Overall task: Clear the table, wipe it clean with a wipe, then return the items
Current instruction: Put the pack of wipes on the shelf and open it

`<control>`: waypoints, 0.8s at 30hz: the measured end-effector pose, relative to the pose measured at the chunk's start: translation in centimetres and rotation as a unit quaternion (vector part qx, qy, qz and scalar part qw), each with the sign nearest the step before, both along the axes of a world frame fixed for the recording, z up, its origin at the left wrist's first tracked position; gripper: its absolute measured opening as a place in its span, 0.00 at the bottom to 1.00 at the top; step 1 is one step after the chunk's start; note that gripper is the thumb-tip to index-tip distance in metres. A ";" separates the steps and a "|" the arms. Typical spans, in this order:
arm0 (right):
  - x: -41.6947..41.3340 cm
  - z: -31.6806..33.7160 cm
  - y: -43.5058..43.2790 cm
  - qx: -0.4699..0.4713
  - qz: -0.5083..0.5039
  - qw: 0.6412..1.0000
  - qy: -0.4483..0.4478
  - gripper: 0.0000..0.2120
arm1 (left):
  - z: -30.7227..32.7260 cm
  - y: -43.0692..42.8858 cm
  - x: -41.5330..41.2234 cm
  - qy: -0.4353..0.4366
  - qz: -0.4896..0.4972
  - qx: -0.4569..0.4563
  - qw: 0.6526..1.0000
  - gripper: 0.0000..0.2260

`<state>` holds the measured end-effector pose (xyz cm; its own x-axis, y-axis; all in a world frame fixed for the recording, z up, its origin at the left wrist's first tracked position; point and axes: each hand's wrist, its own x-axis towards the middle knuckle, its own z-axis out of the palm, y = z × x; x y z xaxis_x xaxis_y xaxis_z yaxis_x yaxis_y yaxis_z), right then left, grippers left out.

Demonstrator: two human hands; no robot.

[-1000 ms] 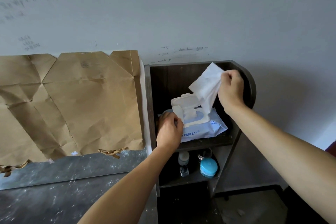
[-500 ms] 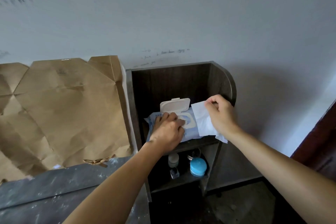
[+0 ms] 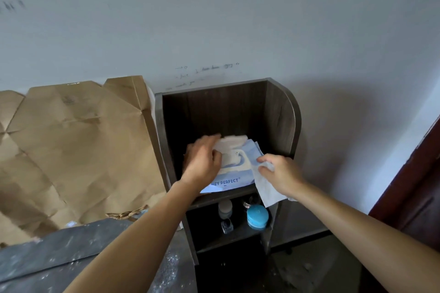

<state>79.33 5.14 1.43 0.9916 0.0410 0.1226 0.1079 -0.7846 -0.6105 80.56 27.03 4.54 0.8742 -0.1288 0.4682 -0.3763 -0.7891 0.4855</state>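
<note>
The wipe pack (image 3: 226, 181) lies on the upper shelf of the dark shelf unit (image 3: 281, 114), which stands against the wall just right of the table (image 3: 47, 257). Its white lid (image 3: 234, 141) is raised at the far side of the pack.

The left hand (image 3: 202, 162) is over the left part of the pack, and its fingers (image 3: 209, 139) reach to the lid. They are blurred, so I cannot tell if they lie flat on it or pinch its edge. I judge that this hand is there to steady the pack and to shut the lid, so that the other wipes do not dry.

The right hand (image 3: 279, 171) is at the near right corner of the pack. Its fingers are curled and clamped on one wipe (image 3: 266, 188) — the thing the task needs. The wipe hangs loose below the hand, past the shelf edge, and seems free of the opening.

The table at the near left shows pale dust on grey, so the wiping appears not yet done. Brown paper (image 3: 71, 150) covers the wall behind it. On the lower shelf stand a blue jar (image 3: 257, 216) and two small bottles — possibly the items to return, but I cannot be sure.
</note>
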 end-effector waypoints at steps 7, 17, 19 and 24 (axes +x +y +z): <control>-0.7 0.3 0.6 -0.102 0.018 0.990 -0.094 0.23 | -4.0 0.7 -2.8 -0.050 -0.059 0.184 0.980 0.16; -0.8 -1.6 0.2 -0.088 0.057 0.987 -0.122 0.16 | -4.7 0.1 -3.1 -0.035 -0.029 0.164 0.985 0.18; -1.3 -2.3 0.4 0.055 0.023 0.991 -0.116 0.14 | -5.0 -0.1 -4.2 -0.044 -0.015 0.121 0.992 0.16; -3.7 -2.0 2.9 0.322 0.033 0.946 -0.013 0.09 | -7.7 -0.3 -11.2 -0.081 0.039 -0.063 0.994 0.10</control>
<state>75.68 8.08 -0.59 0.9859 0.0112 0.1672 0.1649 -0.2419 -0.9562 69.31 26.70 -3.15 0.7916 0.0053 0.6110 -0.3966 -0.7562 0.5204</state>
